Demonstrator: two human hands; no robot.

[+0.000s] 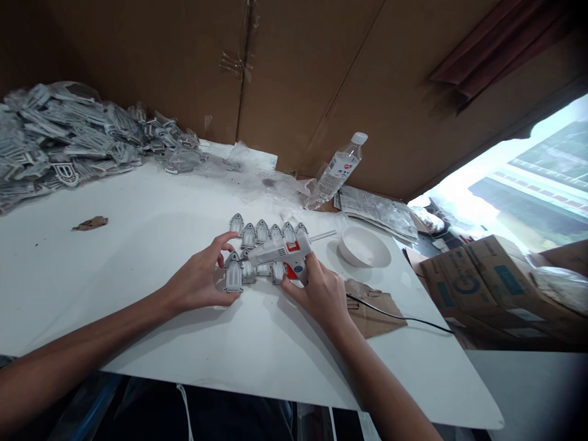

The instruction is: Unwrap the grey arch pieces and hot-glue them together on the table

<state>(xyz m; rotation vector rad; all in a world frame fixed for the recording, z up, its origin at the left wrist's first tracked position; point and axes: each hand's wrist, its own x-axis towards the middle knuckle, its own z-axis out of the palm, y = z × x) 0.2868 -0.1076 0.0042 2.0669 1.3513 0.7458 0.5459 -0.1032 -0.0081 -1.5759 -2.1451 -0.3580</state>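
Observation:
My right hand (324, 294) is wrapped round the handle of a white and red hot glue gun (275, 250). Its nozzle points left, and a clear glue stick (323, 235) sticks out of the back. Curled about the left end of the lower row, my left hand (199, 275) holds a small grey plastic part (233, 277), pointed at the top, between thumb and fingers. The nozzle is close to this part's upper end; whether they touch I cannot tell. Several like parts (261, 231) stand in a row behind the gun, others partly hidden beneath it.
A heap of bagged grey parts (68, 135) lies at the back left. Behind the work stand a water bottle (337, 171) and a white bowl (364, 248). A cardboard piece (376, 306) lies under the black cord (390, 313). Cardboard boxes (487, 288) are at the right.

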